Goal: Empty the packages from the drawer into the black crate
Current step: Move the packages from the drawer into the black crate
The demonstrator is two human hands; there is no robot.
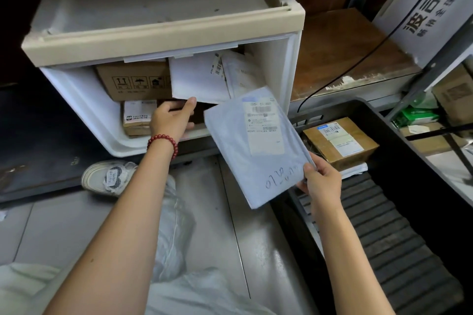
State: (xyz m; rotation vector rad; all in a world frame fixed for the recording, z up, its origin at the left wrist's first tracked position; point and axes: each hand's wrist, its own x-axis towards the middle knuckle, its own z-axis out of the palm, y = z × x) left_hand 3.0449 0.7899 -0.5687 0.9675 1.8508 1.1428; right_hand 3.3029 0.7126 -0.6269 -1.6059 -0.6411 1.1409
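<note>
1. Holding a pale grey mailer (256, 148) by its near right corner, the person's right hand (322, 179) pinches it between thumb and fingers. The mailer hangs in the air between the open white drawer (76, 100) and the black crate (399, 151).
2. The mailer's long axis runs away from the person, with its far end tipped slightly left toward the drawer. Its shipping label faces up.
3. The crate sits on the floor just to the right of the mailer, beside the right hand, so this hand is the nearer one. The drop appears to need only a short swing to the right.
4. One labelled brown box (340, 140) already lies at the crate's far end.
5. The left hand (174, 117), with a red bead bracelet (162, 144) on its wrist, reaches into the drawer. Its thumb touches the lower edge of a white mailer (197, 79). Its fingers are mostly hidden, so whether it grips anything cannot be told.
6. Inside the drawer are also a large cardboard box (133, 82), a small labelled box (138, 117) and a second white mailer (240, 74). Most of the emptying seems yet to come.
</note>
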